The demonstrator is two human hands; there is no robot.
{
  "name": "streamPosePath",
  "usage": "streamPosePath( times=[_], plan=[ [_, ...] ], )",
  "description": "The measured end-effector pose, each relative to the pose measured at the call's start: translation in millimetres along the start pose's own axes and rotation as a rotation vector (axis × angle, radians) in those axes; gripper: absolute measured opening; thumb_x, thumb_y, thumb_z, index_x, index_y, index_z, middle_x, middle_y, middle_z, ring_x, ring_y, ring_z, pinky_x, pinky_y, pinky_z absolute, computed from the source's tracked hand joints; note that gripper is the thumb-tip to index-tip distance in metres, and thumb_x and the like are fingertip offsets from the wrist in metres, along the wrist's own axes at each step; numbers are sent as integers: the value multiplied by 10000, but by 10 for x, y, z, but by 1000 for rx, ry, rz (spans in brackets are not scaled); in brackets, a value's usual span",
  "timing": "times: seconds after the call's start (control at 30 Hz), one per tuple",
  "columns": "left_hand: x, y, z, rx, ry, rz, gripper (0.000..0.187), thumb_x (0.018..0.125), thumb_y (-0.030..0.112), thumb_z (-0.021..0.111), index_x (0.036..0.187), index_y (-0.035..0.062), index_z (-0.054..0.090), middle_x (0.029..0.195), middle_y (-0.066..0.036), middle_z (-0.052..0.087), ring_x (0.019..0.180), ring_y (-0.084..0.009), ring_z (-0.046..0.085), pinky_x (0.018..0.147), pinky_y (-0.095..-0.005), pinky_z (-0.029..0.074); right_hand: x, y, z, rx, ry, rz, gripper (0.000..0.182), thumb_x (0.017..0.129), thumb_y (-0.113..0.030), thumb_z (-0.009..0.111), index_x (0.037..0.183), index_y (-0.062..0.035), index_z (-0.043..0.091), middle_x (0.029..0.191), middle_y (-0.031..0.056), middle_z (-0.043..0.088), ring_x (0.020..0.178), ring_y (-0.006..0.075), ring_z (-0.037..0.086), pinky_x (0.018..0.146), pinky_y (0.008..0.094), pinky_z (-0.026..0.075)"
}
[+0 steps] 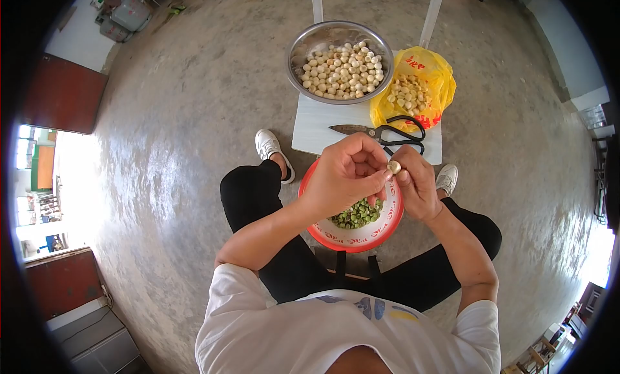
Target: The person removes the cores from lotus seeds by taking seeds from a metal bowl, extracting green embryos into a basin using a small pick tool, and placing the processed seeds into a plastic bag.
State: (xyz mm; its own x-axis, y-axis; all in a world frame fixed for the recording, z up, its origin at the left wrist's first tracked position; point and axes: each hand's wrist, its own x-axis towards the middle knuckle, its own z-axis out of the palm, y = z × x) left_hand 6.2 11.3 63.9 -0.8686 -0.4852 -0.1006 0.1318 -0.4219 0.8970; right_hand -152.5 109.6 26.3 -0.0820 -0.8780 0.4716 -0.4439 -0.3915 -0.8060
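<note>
Above the red-rimmed basin, my two hands meet around one small, round, cream-coloured ball (394, 167), perhaps a nut or seed. My right hand (418, 183) pinches it between thumb and curled fingers. The thumb of my left hand (347, 172) presses against its near side, with the other fingers bent. Beneath them, the basin (385, 227) has a white inside with red print and holds many small green pieces (356, 215). Just beyond my hands, black-handled scissors (381, 134) lie on a white board, their blades pointing left.
A steel bowl (294, 74) full of similar cream balls stands on the white board (310, 125). Beside it, a yellow plastic bag (442, 83) holds pale pieces. The basin sits between my legs. Gas cylinders (129, 14) stand at the far left; the floor is concrete.
</note>
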Motion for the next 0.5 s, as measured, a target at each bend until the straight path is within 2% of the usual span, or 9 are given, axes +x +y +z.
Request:
streamPosePath(
  times=[0.3,0.4,0.5],
  plan=[
    [12,-41,-73,39,-31,-16,65,868,-22,567,901,-30,511,815,-100,614,654,-128,625,529,-216,515,43,17,-92,-290,-26,-116,123,874,-146,581,861,-26,559,721,112,498,607,259,506,513,341,408],
    [23,-14,-73,18,-28,-58,63,873,-1,576,888,-27,521,793,-107,623,608,-126,614,501,-211,500,10,26,-84,-153,-49,-38,150,901,-175,555,880,-26,551,727,107,496,612,250,500,541,323,415],
    [38,-43,-91,-63,-44,-79,70,880,25,583,881,-22,530,771,-109,629,564,-125,601,469,-205,480,-21,-13,-26,22,-13,74,203,948,-220,496,915,-22,525,742,77,493,617,193,489,568,292,408]
  ],
)
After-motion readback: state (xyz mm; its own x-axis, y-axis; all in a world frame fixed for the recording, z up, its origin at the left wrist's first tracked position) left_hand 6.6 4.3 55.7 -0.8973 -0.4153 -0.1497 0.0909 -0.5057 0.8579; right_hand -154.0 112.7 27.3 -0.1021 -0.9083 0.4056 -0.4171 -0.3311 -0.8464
